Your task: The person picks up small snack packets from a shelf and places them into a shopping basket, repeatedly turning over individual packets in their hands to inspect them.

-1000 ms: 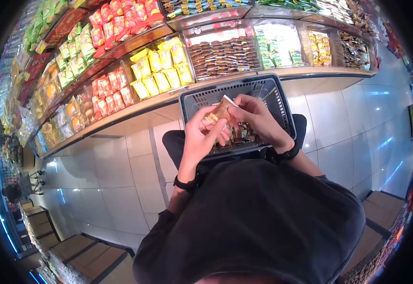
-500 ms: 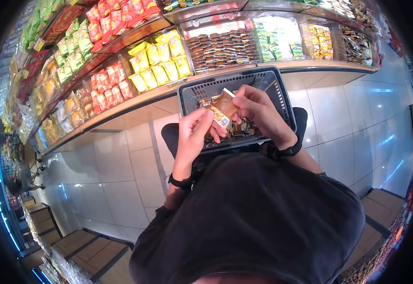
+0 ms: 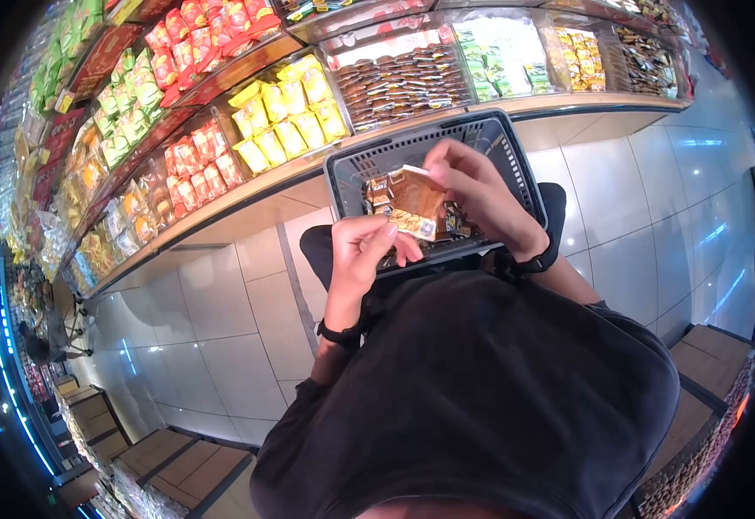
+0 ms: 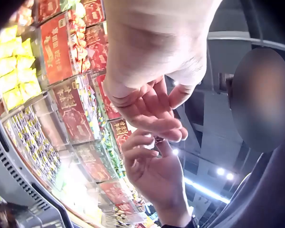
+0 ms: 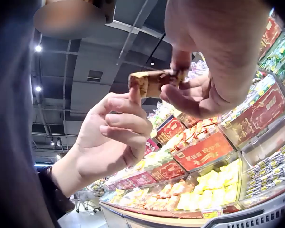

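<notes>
A small brown and gold snack packet (image 3: pixel 420 192) is stretched between my two hands, over a dark grey shopping basket (image 3: pixel 336 186). My left hand (image 3: pixel 358 251) pinches its lower left corner between thumb and finger. At the opposite, pale upper edge, the right hand (image 3: pixel 484 195) pinches it the same way. The right wrist view shows the packet (image 5: pixel 154 81) nearly edge-on between the fingertips. In the left wrist view the left hand (image 4: pixel 156 71) and right hand (image 4: pixel 156 175) hide most of it. Several brown packets (image 3: pixel 379 189) lie in the basket below.
Beyond the basket runs a shelf ledge (image 3: pixel 568 104) with bins of yellow packets (image 3: pixel 291 112), brown packets (image 3: pixel 408 86) and red packets (image 3: pixel 204 160). The basket rests at the person's knees, above a tiled floor (image 3: pixel 213 363). Wooden boxes (image 3: pixel 191 463) stand behind.
The packet has turned from folded-up among the fingers to spread out, its brown and gold face showing. The left hand has dropped slightly, and the hands have moved a little apart.
</notes>
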{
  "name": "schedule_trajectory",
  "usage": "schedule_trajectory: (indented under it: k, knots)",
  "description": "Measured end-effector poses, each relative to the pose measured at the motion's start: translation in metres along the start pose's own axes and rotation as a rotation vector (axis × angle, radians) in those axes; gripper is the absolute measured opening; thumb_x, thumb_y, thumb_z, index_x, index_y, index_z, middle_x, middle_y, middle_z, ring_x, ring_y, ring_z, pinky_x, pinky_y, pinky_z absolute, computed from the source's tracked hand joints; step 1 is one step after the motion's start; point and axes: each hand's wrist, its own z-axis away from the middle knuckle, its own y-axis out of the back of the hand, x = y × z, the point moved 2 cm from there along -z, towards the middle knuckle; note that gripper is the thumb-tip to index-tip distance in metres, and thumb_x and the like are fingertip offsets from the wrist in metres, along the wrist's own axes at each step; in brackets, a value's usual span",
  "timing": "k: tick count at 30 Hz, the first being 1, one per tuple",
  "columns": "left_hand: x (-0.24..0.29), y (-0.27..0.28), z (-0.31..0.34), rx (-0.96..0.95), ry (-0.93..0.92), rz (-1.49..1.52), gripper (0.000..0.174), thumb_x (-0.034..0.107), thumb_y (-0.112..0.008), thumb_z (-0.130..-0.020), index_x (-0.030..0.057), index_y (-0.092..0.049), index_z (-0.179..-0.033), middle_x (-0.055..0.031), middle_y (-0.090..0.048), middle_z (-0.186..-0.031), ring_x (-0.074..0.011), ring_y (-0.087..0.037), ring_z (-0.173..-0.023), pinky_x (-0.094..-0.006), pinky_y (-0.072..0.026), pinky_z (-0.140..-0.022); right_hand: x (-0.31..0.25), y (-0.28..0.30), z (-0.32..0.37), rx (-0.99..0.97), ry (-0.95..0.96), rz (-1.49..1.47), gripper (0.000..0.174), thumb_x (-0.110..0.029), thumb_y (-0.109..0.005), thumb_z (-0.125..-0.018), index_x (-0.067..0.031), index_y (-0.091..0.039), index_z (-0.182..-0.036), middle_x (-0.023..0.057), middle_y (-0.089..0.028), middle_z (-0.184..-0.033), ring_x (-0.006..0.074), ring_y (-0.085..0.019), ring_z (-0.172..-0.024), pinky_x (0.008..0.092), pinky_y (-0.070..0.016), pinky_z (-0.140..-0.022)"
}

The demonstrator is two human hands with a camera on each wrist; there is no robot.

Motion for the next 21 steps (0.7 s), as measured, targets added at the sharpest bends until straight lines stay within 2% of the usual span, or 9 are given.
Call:
schedule_trajectory:
  k: [2,3,6,7,11,14,16,18,21]
  knots:
    - [-0.008,0.004,0.003,0.051,0.042,0.142,0.033,0.016,-0.052,-0.103,-0.0071,-0.068,-0.085,-0.0155,-0.069,-0.069,-0.0174,-0.062,-0.056,-0.0283,-0.0484,-0.052,-0.017,-0.012,0.001,-0.065,0.366,-0.016,0.04,-0.017,-0.078,-0.088,-0.0046,-0.059,-0.121,0.0088,-0.061,-0.124,0.0151,-0.062,-0.11,0.029,-0.0514,-0.092]
    - [-0.014,0.006,0.003,0.105,0.098,0.43,0.033,0.019,-0.051,-0.102,-0.0065,-0.065,-0.085,-0.0114,-0.061,-0.06,-0.0166,-0.055,-0.049,-0.0265,-0.0434,-0.046,-0.019,-0.006,-0.001,-0.218,0.342,-0.02,0.075,-0.014,-0.089,-0.075,-0.006,-0.051,-0.139,0.009,-0.049,-0.146,0.02,-0.05,-0.133,0.0346,-0.0438,-0.106]
    - [-0.026,0.015,-0.005,0.054,0.147,0.839,0.032,0.022,-0.049,-0.101,-0.0025,-0.057,-0.082,-0.0017,-0.044,-0.047,-0.0134,-0.042,-0.038,-0.0236,-0.035,-0.036,-0.023,-0.012,-0.012,-0.354,0.505,0.408,0.079,-0.006,-0.089,-0.071,-0.0078,-0.056,-0.142,0.01,-0.049,-0.153,0.0242,-0.045,-0.142,0.0403,-0.0398,-0.114]
    - [-0.027,0.016,-0.006,0.045,0.214,0.973,0.031,0.021,-0.049,-0.101,-0.0019,-0.056,-0.081,-0.0008,-0.044,-0.047,-0.0132,-0.042,-0.038,-0.0233,-0.0351,-0.036,-0.025,-0.015,-0.015,-0.361,0.49,0.497,0.065,-0.004,-0.086,-0.074,-0.007,-0.063,-0.135,0.0107,-0.054,-0.149,0.0249,-0.047,-0.141,0.0404,-0.0375,-0.117]
    - [-0.036,0.018,-0.018,-0.072,0.265,1.195,0.028,0.021,-0.052,-0.101,0.0003,-0.056,-0.084,-0.0014,-0.048,-0.052,-0.0123,-0.046,-0.047,-0.0219,-0.0363,-0.039,-0.03,-0.026,-0.034,-0.328,0.457,0.636,0.027,-0.005,-0.073,-0.089,-0.0006,-0.073,-0.115,0.012,-0.075,-0.112,0.0255,-0.072,-0.104,0.0368,-0.0569,-0.091]
    - [-0.046,0.031,-0.025,-0.083,0.219,1.169,0.03,0.028,-0.052,-0.102,0.0034,-0.057,-0.086,-0.004,-0.053,-0.064,-0.0136,-0.049,-0.058,-0.0235,-0.0363,-0.045,-0.042,-0.021,-0.062,-0.18,0.485,0.835,0.031,-0.004,-0.074,-0.088,-0.0008,-0.07,-0.119,0.0109,-0.076,-0.106,0.0211,-0.073,-0.098,0.0344,-0.0574,-0.085]
    - [-0.05,0.042,-0.024,0.29,0.324,0.829,0.031,0.031,-0.052,-0.102,0.0048,-0.058,-0.087,-0.0049,-0.054,-0.069,-0.0161,-0.049,-0.06,-0.0261,-0.0365,-0.051,-0.038,0.017,-0.105,0.044,0.56,1.066,0.025,-0.006,-0.072,-0.09,0.0,-0.07,-0.114,0.016,-0.075,-0.098,0.0252,-0.074,-0.087,0.0355,-0.058,-0.077]
    - [-0.063,0.059,-0.015,0.298,0.299,0.796,0.029,0.031,-0.052,-0.101,0.0051,-0.059,-0.089,-0.0056,-0.055,-0.073,-0.0175,-0.05,-0.063,-0.0286,-0.0376,-0.055,-0.047,0.053,-0.16,0.259,0.584,1.35,0.024,-0.008,-0.069,-0.091,-0.0001,-0.07,-0.113,0.022,-0.072,-0.091,0.033,-0.072,-0.08,0.0381,-0.0574,-0.072]
    - [-0.069,0.067,-0.008,0.404,0.304,0.841,0.026,0.027,-0.051,-0.101,0.0057,-0.057,-0.087,-0.0056,-0.056,-0.073,-0.0168,-0.05,-0.064,-0.0284,-0.0392,-0.059,-0.042,0.121,-0.244,0.217,0.754,1.537,0.023,-0.011,-0.063,-0.09,-0.0005,-0.07,-0.11,0.0246,-0.069,-0.087,0.041,-0.069,-0.082,0.0464,-0.0555,-0.074]
